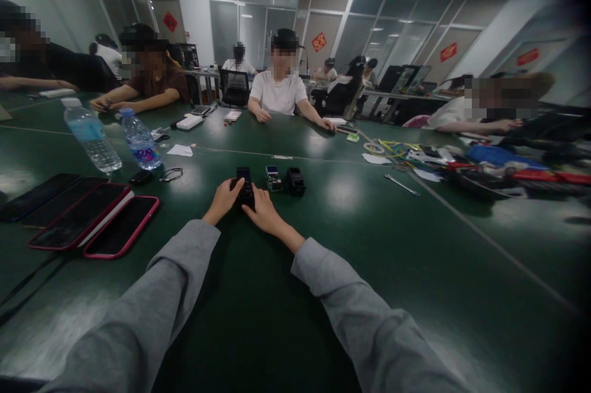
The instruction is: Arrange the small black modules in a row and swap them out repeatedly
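Observation:
A small black device [245, 187] with a dark screen is gripped between both hands on the green table. My left hand [225, 198] wraps its left side, with the thumb on its face. On its lower right side lies my right hand [263, 208], fingers closed against it. Just right of the hands is a small open device [273, 178] with a screen and an exposed circuit board. Beside that stands a black casing [295, 181]. Neither of these two is touched by my hands.
Phones [122, 228], two water bottles [141, 140] and a thin black cable [172, 175] lie to the left. On the right are a wrench [401, 185] and a pile of cables and tools [498, 165]. Several people sit around the green table [360, 245].

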Motion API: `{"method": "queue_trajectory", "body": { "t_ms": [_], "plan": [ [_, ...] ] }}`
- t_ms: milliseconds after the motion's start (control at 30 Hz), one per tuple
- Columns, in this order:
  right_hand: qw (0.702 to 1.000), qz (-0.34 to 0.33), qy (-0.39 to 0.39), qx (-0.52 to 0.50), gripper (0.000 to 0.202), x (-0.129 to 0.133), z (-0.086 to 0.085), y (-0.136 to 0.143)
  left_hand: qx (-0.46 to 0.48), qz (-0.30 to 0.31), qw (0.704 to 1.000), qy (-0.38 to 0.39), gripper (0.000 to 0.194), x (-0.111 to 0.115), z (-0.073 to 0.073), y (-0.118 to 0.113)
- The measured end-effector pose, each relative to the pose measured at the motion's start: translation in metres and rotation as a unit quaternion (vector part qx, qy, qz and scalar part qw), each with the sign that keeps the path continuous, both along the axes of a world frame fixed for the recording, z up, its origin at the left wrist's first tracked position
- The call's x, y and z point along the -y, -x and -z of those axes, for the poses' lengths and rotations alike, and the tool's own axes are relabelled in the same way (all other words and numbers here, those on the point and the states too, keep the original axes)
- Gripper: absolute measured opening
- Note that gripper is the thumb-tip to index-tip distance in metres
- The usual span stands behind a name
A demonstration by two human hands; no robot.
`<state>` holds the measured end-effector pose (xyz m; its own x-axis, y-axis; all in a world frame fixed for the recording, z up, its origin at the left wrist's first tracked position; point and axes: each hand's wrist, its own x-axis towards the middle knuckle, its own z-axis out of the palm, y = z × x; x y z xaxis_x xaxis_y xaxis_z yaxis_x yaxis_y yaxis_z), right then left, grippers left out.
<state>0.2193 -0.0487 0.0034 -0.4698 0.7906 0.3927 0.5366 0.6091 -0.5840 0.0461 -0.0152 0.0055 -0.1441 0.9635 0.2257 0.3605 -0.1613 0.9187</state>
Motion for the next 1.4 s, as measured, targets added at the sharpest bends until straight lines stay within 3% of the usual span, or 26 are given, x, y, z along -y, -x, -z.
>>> {"method": "queue_trajectory", "body": {
  "t_ms": [167,300,433,567,633,700,767,867,1033,1167,1300,1400],
  "plan": [
    [1.0,0.015,-0.006,0.015,0.07,-0.001,0.002,0.001,-0.051,-0.027,0.998,-0.03,0.048,-0.002,0.004,0.002],
    [1.0,0.015,-0.013,0.017,0.067,0.0,0.002,0.002,-0.034,-0.05,0.996,-0.065,0.048,0.002,0.001,0.0],
    [1.0,0.015,-0.01,-0.004,0.059,-0.003,0.003,0.001,-0.076,-0.009,0.988,-0.131,0.048,0.017,-0.01,-0.008],
    [0.989,0.075,0.036,-0.124,0.034,-0.013,0.008,-0.003,-0.082,0.017,0.984,-0.155,0.041,0.033,-0.019,-0.018],
    [0.971,0.114,0.075,-0.197,0.028,-0.018,0.01,-0.005,-0.137,0.018,0.977,-0.161,0.041,0.036,-0.019,-0.021],
    [0.955,0.134,0.099,-0.245,0.025,-0.022,0.012,-0.006,-0.249,0.025,0.955,-0.162,0.048,0.036,-0.015,-0.024],
    [0.948,0.136,0.106,-0.267,0.025,-0.023,0.014,-0.006,-0.352,0.035,0.921,-0.162,0.057,0.034,-0.01,-0.025],
    [0.948,0.131,0.101,-0.271,0.026,-0.023,0.014,-0.005,-0.412,0.039,0.893,-0.177,0.061,0.031,-0.003,-0.026],
    [0.95,0.139,0.095,-0.262,0.024,-0.021,0.011,-0.005,-0.392,0.035,0.88,-0.265,0.049,0.032,-0.009,-0.024],
    [0.953,0.132,0.101,-0.253,0.023,-0.019,0.007,-0.007,-0.34,-0.022,0.878,-0.335,0.05,0.032,-0.02,-0.015],
    [0.956,0.125,0.103,-0.245,0.023,-0.016,0.004,-0.007,-0.317,-0.052,0.899,-0.297,0.048,0.022,-0.014,0.0],
    [0.956,0.121,0.115,-0.243,0.022,-0.014,0.003,-0.007,-0.271,-0.121,0.924,-0.24,0.049,0.011,-0.003,0.011]
  ]
}}
